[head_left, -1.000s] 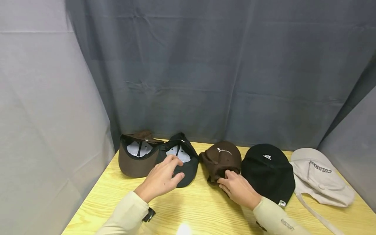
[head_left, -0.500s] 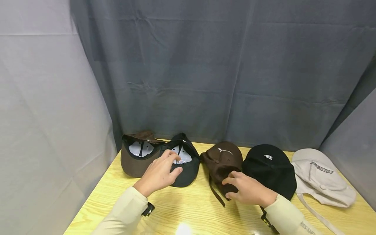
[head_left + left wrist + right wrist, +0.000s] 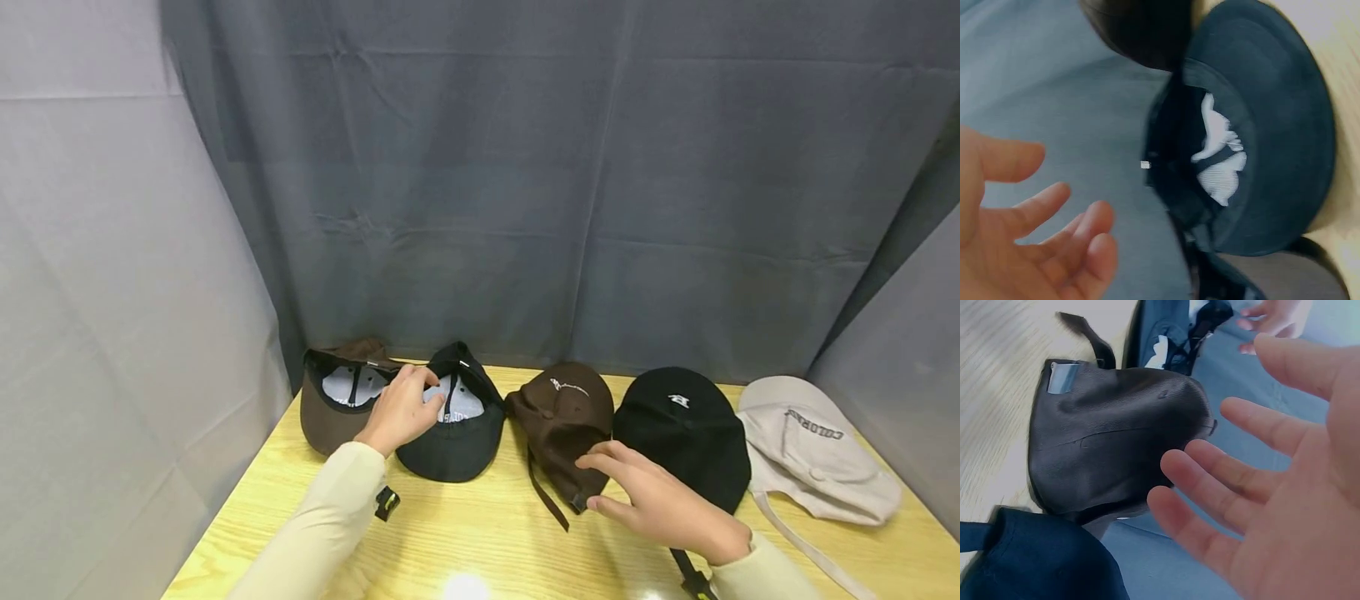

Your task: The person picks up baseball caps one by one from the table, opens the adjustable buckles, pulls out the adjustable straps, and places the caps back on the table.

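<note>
Nr R hand [image 3: 662, 502]: brn cap [image 3: 567, 412], blk cap [image 3: 686, 433]; gry curtain [image 3: 480, 183] behind.

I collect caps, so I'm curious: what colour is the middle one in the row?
The middle cap is dark brown; the head view shows it best.

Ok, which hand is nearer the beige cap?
Right. The right hand is left of the beige cap; the left hand is farther left, near the upturned black cap.

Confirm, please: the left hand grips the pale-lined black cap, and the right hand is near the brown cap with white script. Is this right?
No: the left hand grips nothing; the left wrist view shows it apart from the black cap. The right hand is near the brown cap.
</note>
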Motion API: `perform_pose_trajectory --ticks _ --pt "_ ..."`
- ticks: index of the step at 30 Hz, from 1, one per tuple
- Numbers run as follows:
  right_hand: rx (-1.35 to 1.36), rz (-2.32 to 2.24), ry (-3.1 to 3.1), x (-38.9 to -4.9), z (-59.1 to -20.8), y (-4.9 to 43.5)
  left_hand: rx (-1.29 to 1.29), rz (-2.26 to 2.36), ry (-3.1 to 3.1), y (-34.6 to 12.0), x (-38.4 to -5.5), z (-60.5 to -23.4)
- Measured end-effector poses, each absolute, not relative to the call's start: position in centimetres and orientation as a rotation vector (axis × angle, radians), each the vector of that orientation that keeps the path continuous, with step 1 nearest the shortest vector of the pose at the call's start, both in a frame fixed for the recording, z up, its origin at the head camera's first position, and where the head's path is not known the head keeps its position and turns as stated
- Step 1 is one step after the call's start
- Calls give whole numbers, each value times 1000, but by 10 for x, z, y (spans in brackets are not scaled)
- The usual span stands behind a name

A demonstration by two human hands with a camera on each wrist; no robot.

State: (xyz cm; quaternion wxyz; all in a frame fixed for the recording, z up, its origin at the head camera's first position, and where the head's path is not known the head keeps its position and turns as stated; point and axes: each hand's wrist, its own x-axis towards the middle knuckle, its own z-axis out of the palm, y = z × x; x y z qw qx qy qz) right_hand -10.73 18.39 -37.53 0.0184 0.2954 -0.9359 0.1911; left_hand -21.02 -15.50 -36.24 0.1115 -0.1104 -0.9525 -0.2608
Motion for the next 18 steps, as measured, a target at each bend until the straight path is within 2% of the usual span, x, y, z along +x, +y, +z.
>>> perform_pose_trajectory --ticks 10,18 --pt "979 632 -2794 -89 -380 183 -212 -648 -2741 -152 -274 -396" --pt "1064 675 -2753 -84 -386 177 -93 -593 -2851 -158 -294 -413"
